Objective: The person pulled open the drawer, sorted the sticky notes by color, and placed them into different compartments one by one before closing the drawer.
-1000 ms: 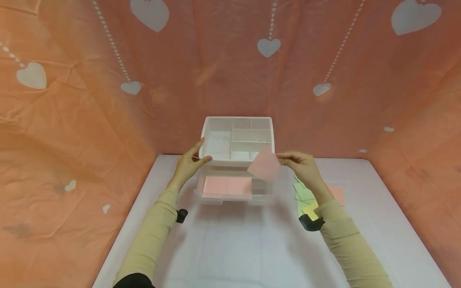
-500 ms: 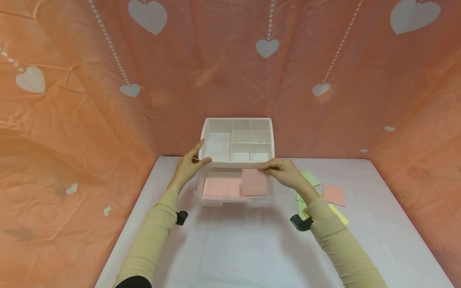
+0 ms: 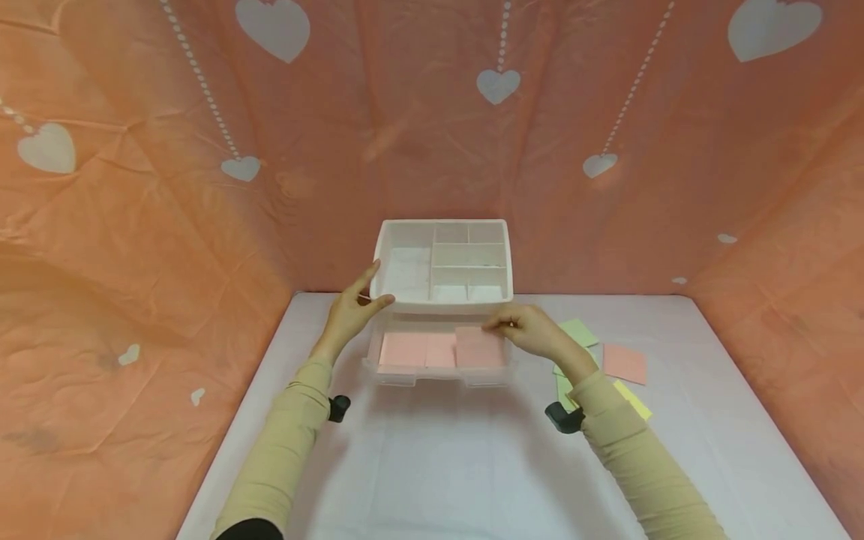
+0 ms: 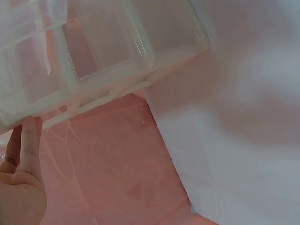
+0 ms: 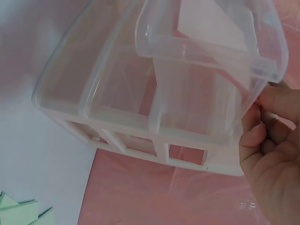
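A small plastic drawer organizer [image 3: 442, 307] stands at the back of the table, a divided white tray on top. Its upper clear drawer [image 3: 394, 380] is pulled out and holds pink sticky notes [image 3: 403, 349] lying side by side. At the drawer's right end my right hand [image 3: 532, 331] pinches the upper edge of another pink sticky note [image 3: 478, 349], which overlaps the drawer's inside. In the right wrist view, its fingers are curled beside the drawer corner. My left hand [image 3: 347, 316] steadies the tray's left front corner, thumb at the front and extended fingers along the side.
Right of the organizer lie green sticky notes [image 3: 579, 331], a pink sticky note [image 3: 625, 364] and a yellow one [image 3: 633, 400], partly behind the right forearm. An orange cloth with hearts [image 3: 432, 165] rises behind the white-covered table [image 3: 445, 465].
My right hand has moved left with the pink sticky note, from outside the drawer to over its right end, then lowered it slightly. The left hand has stayed at the corner.
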### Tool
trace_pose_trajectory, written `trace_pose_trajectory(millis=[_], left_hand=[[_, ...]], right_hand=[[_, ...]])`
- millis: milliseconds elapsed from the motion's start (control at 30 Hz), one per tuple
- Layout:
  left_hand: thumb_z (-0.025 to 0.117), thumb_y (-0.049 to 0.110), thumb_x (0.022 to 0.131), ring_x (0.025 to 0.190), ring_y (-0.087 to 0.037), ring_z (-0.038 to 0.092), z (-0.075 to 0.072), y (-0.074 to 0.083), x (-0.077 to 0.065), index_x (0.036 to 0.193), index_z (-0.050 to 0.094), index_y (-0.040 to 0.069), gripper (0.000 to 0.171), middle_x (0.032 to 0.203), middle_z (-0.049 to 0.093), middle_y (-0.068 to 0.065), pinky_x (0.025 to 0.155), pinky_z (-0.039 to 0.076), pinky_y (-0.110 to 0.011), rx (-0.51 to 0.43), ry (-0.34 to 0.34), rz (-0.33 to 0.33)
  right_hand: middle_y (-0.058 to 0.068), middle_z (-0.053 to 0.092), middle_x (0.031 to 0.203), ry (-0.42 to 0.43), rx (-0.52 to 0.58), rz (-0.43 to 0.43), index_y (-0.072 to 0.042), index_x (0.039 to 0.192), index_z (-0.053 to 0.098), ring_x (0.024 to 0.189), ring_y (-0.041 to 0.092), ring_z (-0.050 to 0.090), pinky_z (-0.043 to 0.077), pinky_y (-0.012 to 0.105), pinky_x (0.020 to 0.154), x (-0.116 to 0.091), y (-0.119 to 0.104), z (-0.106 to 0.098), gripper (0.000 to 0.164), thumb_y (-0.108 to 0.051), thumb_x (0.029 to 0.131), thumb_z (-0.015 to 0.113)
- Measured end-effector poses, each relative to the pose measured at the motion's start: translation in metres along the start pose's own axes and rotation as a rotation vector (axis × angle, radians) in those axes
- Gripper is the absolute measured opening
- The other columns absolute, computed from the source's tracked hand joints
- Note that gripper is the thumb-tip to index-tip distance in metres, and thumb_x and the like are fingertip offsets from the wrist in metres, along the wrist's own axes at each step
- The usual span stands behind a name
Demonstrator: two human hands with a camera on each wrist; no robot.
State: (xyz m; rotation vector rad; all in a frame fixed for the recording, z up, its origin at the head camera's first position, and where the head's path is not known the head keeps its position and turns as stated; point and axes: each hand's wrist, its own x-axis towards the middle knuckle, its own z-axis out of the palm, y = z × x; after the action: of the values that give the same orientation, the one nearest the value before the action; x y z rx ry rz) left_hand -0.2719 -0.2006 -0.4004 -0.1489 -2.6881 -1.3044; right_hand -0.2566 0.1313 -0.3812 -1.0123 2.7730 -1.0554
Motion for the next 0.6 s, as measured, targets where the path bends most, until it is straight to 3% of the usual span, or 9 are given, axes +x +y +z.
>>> trace_pose_trajectory(millis=[233, 600], left_hand=[[0.066, 0.048, 0.081, 0.092, -0.027, 0.062, 0.0004, -0.0002, -0.0006, 0.141, 0.028, 0.05, 0.071, 0.103, 0.054, -0.012, 0.084, 0.048, -0.042, -0.006, 0.005, 0.013], [0.066, 0.049, 0.081, 0.096, -0.027, 0.06, 0.0008, -0.0008, -0.0028, 0.14, 0.027, 0.052, 0.071, 0.109, 0.052, -0.012, 0.087, 0.047, -0.043, -0.036, -0.007, -0.002]], right_hand=[[0.008, 0.072, 0.095, 0.024, -0.131, -0.074, -0.006, 0.093, 0.074, 0.094, 0.026, 0.066, 0.052, 0.04, 0.083, 0.0001, -0.0042, 0.0006, 0.014, -0.004, 0.085, 0.063], [0.007, 0.066, 0.083, 0.129, -0.201, -0.214, -0.003, 0.088, 0.074, 0.082, 0.024, 0.06, 0.047, 0.037, 0.076, 0.0004, 0.0007, 0.0063, 0.013, 0.002, 0.079, 0.067]])
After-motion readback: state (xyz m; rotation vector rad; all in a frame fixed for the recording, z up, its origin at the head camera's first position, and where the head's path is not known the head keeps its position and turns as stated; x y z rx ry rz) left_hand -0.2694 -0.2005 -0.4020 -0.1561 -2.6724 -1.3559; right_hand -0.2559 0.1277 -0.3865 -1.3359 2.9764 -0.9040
